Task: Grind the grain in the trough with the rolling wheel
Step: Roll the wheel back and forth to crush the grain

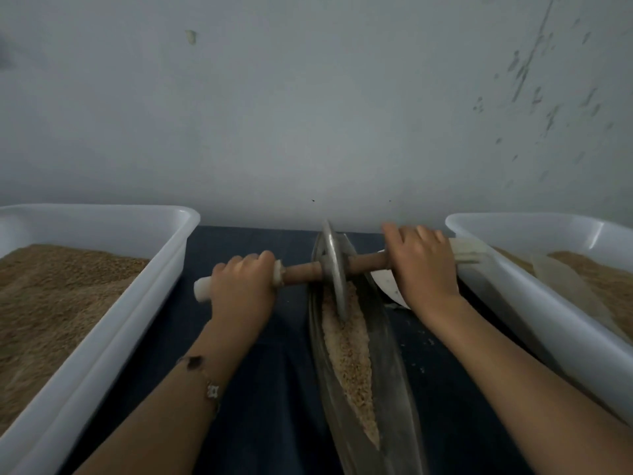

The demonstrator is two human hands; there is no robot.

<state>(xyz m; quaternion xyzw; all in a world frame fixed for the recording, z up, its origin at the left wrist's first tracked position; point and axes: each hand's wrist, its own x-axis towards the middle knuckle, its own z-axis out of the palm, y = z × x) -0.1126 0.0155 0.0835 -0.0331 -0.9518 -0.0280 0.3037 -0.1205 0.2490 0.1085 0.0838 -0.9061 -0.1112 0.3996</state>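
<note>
While the trough (pixel 383 365) lies lengthwise on the dark cloth (pixel 260 389), everything else sits around it. Left of the trough stands a white tub (pixel 113 323) heaped with brown grain. Closer in, the left hand (pixel 239 286) is wrapped round the left end of the handle (pixel 301 271). At the trough's far end the wheel (pixel 334 269) stands upright, its rim down in the crushed grain (pixel 349 351). Just right of it, the right hand (pixel 423 265) curls over the handle's other end. That metal disc looks heavy and stiff; both handle ends seem the sensible hold. Right of the trough stands a second tub (pixel 534 303).
</note>
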